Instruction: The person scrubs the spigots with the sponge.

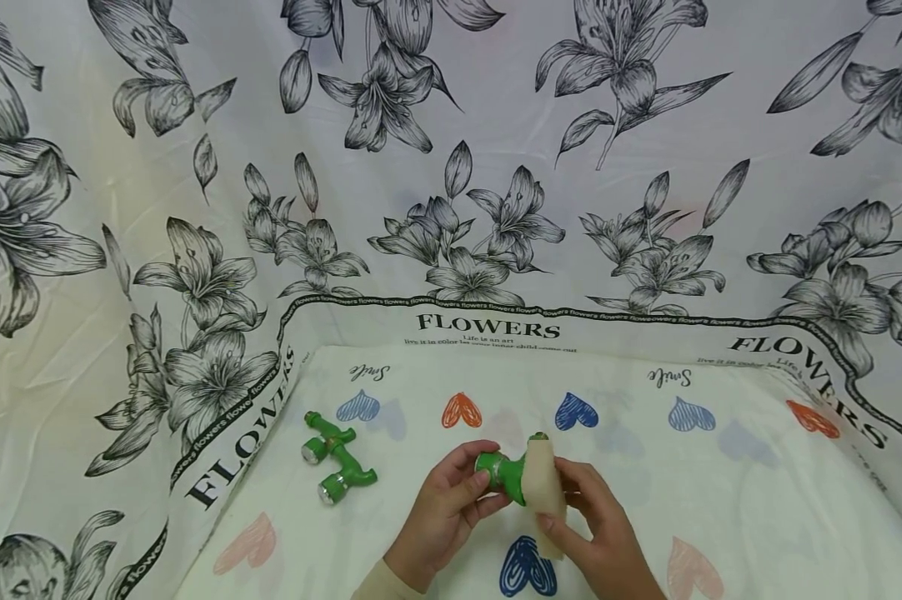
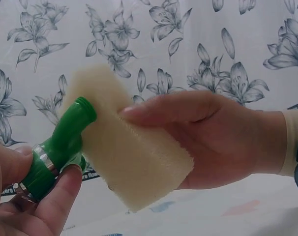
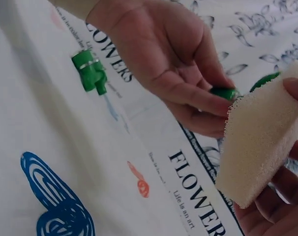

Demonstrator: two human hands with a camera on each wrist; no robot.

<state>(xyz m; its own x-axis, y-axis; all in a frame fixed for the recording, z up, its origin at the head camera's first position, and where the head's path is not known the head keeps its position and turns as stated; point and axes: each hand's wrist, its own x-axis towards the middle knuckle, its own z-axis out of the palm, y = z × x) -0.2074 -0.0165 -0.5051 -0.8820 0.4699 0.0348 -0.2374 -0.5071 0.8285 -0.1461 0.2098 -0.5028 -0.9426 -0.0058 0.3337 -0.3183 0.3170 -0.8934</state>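
Note:
My left hand [image 1: 451, 500] grips a green tap [image 1: 505, 473] by its round, silver-banded knob, holding it over the table. A beige rectangular sponge [image 1: 543, 479] is in my right hand [image 1: 597, 517], between the thumb on one face and the fingers behind. The sponge lies against the tap's side and hides part of its body. In the left wrist view the tap's spout [image 2: 77, 115] overlaps the sponge's flat face. The right wrist view shows the sponge's rough, porous edge, with the tap mostly hidden behind it.
More green tapware [image 1: 340, 452] with two silver-ended knobs lies on the table at the left. A white cloth [image 1: 421, 467] printed with hearts covers the table. Behind and to the left rises a flower-printed curtain [image 1: 496, 100] with a black lettered border.

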